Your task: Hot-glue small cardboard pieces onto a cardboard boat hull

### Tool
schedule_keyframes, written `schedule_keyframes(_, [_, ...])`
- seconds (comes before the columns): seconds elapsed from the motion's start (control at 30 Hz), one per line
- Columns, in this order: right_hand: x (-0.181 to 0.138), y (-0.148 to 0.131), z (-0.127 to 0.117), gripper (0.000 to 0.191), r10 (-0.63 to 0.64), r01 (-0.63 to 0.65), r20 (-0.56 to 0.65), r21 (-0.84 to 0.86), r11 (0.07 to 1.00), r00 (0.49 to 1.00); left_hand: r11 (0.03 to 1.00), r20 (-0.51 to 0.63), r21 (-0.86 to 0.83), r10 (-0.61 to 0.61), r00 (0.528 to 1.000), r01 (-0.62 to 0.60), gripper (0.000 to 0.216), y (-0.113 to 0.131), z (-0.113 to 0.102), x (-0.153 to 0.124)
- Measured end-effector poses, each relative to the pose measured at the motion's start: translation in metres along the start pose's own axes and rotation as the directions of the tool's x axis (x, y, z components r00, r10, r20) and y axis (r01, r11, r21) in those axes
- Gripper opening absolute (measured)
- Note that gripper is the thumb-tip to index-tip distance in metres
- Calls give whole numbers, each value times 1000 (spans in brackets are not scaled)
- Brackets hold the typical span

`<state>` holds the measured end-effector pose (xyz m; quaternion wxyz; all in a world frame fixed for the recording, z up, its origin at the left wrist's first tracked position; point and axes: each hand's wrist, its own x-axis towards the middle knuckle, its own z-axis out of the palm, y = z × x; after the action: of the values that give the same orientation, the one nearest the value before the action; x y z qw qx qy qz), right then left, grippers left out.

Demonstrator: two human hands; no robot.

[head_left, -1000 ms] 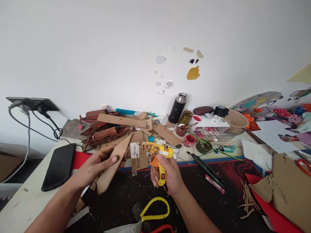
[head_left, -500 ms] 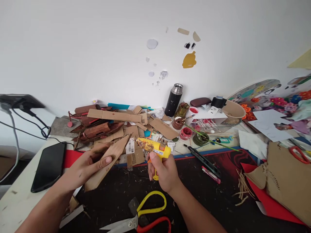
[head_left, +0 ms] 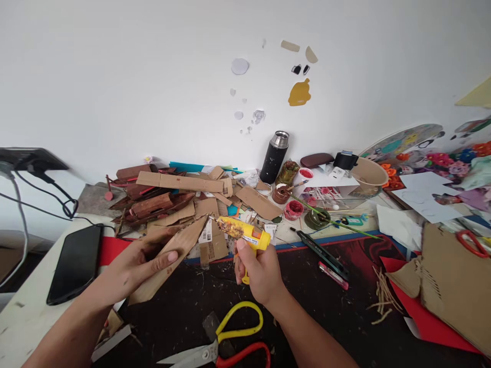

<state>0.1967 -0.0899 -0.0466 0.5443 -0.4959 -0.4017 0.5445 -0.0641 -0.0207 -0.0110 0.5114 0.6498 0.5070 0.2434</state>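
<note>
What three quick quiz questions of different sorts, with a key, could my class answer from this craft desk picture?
1. True or false: the right hand grips a yellow glue gun whose nozzle points toward the cardboard strip.
2. Multiple choice: the black phone lies A) left of the left hand, B) beside the black flask, C) under the scissors.
3. Fill the gap: the scissors have one yellow handle and one ___ handle.

Key: 1 true; 2 A; 3 red.
</note>
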Motion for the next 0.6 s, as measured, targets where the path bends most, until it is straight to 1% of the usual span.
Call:
schedule_keyframes(0.07, [-1,-1,0,62,1,-1,2,2,1000,1000,1000,-1,29,2,1000,-2,72,-2,-1,0])
schedule_keyframes(0.17, [-1,-3,1,59,10,-10,6,2,1000,1000,998,-37,70,-2,999,4,74,-4,-1,1])
schedule_keyframes(0.37, [0,-2,0,56,-6,6,1,-10,1000,1000,999,-2,31,24,1000,-24,73,-3,0,1])
schedule_keyframes(0.6, [-1,0,0,57,-8,8,4,-42,999,1000,1000,20,-2,12,1000,-12,70,-5,-1,1])
